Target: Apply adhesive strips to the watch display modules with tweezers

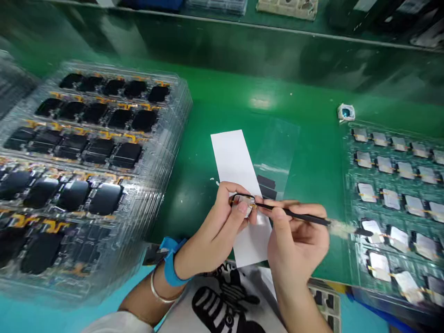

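My left hand (222, 222) pinches a small display screen (244, 200) with a dark rim and a pale back, its thumb lying across it. A bit of orange flex cable shows at the screen's right side. My right hand (298, 231) is closed around a slim black tool (307, 217) like a pen, with a pale section towards its rear end. The tool's tip meets the screen's right edge; whether it presses there I cannot tell. Both hands are over a white paper sheet (232, 157).
Left stands a tall stack of clear trays (173, 134) with rows of black screens. At right, another clear tray (350, 185) holds pale-backed screens. A clear film (280, 143) and dark strips (266, 185) lie beyond my hands. A small white-and-blue object (346, 112) sits behind the right tray.
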A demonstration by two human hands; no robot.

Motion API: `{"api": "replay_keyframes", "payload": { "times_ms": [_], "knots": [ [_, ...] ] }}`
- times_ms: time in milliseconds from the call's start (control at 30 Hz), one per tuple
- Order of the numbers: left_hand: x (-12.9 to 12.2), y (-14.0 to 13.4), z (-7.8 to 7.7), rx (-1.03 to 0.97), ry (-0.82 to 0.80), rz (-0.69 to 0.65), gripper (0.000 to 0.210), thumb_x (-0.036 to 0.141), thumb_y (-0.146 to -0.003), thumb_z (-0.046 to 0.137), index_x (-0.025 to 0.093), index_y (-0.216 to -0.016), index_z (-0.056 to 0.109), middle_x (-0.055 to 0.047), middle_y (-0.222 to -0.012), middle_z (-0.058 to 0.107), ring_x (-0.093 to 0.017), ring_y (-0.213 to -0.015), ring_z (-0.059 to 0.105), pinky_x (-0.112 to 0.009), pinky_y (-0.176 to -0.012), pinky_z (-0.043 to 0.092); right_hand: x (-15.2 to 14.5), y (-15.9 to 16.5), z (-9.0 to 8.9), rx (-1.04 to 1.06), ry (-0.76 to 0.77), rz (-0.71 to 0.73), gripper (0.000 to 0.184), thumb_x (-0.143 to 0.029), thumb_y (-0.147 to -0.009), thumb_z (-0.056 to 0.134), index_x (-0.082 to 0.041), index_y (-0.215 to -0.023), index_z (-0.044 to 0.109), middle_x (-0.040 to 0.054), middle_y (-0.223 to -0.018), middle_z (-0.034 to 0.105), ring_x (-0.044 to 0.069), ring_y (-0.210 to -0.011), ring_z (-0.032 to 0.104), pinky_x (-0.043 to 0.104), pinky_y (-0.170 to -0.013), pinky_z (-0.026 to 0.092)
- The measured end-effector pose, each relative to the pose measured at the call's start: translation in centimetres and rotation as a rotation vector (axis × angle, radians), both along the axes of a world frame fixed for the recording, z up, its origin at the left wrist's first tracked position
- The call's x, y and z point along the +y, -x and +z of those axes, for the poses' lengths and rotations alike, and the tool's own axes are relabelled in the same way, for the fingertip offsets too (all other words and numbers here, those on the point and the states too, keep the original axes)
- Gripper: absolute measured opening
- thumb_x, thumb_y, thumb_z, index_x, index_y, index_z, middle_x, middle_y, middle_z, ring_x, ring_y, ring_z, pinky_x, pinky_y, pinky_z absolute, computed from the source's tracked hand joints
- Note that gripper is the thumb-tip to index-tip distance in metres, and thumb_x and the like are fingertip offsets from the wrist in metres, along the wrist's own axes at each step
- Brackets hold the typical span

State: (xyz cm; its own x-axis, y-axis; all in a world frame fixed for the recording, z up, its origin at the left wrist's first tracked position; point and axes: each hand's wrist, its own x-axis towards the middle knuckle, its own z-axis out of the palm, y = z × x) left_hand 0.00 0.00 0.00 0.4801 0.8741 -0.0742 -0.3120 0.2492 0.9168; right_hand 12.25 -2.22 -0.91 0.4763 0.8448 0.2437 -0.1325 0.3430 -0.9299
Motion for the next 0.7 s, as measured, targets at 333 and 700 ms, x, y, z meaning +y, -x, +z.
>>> {"api": "replay_keyframes", "payload": {
  "times_ms": [333, 700],
  "knots": [
    [-0.18, 0.06, -0.11, -0.017, -0.017, 0.029, 0.011, 0.030, -0.110, 0.035, 0.023, -0.112, 0.042, 0.002, -0.087, 0.056, -0.007, -0.069, 0.046, -0.019, -0.063, 0.040, -0.18, 0.01, 0.02, 0.002, 0.041, -0.030, 0.020, -0.005, -0.087, 0.069, -0.020, -0.094, 0.057, -0.0001, -0.086, 0.070, 0.015, -0.085, 0.076, 0.024, -0.074, 0.067],
    [-0.23, 0.15, -0.54, 0.105, -0.074, 0.084, 0.010, 0.031, -0.108, 0.043, 0.022, -0.102, 0.042, 0.004, -0.078, 0.056, -0.006, -0.057, 0.040, -0.019, -0.053, 0.033, -0.21, 0.00, 0.22, 0.074, 0.037, 0.004, 0.020, -0.006, -0.090, 0.066, -0.021, -0.098, 0.056, -0.0003, -0.090, 0.070, 0.016, -0.083, 0.076, 0.029, -0.069, 0.069]
  ]
}}
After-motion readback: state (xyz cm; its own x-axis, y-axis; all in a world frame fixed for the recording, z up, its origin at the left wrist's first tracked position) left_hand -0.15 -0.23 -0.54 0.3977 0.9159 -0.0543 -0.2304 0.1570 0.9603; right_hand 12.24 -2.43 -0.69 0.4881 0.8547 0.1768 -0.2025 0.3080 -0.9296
